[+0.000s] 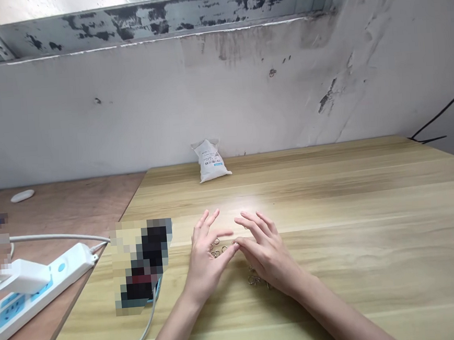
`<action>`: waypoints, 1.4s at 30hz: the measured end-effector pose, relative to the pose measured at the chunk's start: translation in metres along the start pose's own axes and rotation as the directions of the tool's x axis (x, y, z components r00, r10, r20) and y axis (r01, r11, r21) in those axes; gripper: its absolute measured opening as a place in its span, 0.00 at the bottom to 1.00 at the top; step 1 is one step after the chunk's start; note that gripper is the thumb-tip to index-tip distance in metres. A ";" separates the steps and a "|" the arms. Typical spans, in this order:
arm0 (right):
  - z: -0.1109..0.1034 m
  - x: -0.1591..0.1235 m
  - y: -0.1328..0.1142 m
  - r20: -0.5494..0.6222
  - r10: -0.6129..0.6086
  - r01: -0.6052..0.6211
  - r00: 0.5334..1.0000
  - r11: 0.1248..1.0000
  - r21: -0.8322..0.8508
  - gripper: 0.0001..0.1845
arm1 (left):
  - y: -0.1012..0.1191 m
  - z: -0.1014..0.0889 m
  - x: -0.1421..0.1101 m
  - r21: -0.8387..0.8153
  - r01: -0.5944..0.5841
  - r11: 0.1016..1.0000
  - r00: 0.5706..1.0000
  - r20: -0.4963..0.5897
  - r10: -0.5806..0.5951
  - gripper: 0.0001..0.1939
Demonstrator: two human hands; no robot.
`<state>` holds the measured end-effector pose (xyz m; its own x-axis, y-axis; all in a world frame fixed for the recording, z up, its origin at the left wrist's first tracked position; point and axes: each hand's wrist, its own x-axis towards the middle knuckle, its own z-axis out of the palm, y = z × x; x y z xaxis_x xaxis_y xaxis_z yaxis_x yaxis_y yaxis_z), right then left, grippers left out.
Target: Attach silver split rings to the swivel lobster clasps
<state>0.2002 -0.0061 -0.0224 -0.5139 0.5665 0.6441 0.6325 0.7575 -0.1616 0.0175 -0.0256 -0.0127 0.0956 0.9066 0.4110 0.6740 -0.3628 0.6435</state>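
My left hand (206,258) and my right hand (265,253) rest low over the light wooden table (352,218), close together, with fingers stretched out and spread. Their thumb tips meet in the middle. Several small metal rings (217,252) lie on the wood just under the left fingers. More metal rings (254,280) peek out beneath the right palm, partly hidden by it. I cannot make out whether either thumb presses on a ring.
A small white labelled pouch (211,162) stands by the wall. Left of my hands lies a blurred dark object (145,265) with a cable, then a white power strip (36,292) with a plugged charger (21,276) on a brown table (68,208). A black cable (439,121) hangs far right.
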 end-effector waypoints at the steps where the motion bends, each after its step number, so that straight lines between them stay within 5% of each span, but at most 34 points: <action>1: 0.000 0.000 0.000 0.000 0.003 -0.003 1.000 1.000 -0.003 0.10 | -0.001 0.000 0.000 0.003 -0.005 1.000 1.000 0.013 0.005 0.05; 6: -0.001 0.000 0.003 -0.007 0.033 -0.033 0.999 0.999 0.033 0.09 | -0.004 -0.003 0.001 0.056 -0.070 0.996 0.997 0.039 0.068 0.06; 12: -0.008 -0.002 0.016 0.073 0.114 -0.126 0.991 0.973 0.191 0.07 | -0.002 -0.006 0.004 0.309 -0.244 0.919 0.970 0.081 0.230 0.08; 22: -0.011 0.001 -0.005 0.045 0.199 -0.204 0.979 0.939 0.278 0.07 | 0.007 -0.001 0.001 0.473 -0.359 0.804 0.929 0.096 0.359 0.09; 31: -0.008 -0.003 0.027 -0.045 0.222 -0.216 0.974 0.971 0.107 0.07 | -0.023 -0.018 0.007 0.389 -0.224 0.894 0.971 0.170 0.169 0.06; 35: -0.004 -0.007 0.048 -0.049 0.215 -0.213 0.975 0.976 0.040 0.07 | -0.027 -0.028 0.008 0.344 -0.278 0.897 0.944 0.272 0.188 0.05; 40: -0.021 -0.009 0.070 0.045 0.187 -0.190 0.981 0.978 0.083 0.07 | -0.025 -0.026 0.007 0.326 -0.314 0.892 0.933 0.281 0.226 0.05; 42: -0.033 -0.009 0.076 0.184 0.152 -0.179 0.971 0.974 0.140 0.07 | -0.027 -0.025 0.007 0.317 -0.295 0.901 0.938 0.278 0.209 0.05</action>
<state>0.2724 0.0357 -0.0160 -0.5095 0.7253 0.4630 0.6270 0.6814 -0.3775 -0.0182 -0.0147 -0.0115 0.4342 0.8343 0.3397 0.8118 -0.5259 0.2538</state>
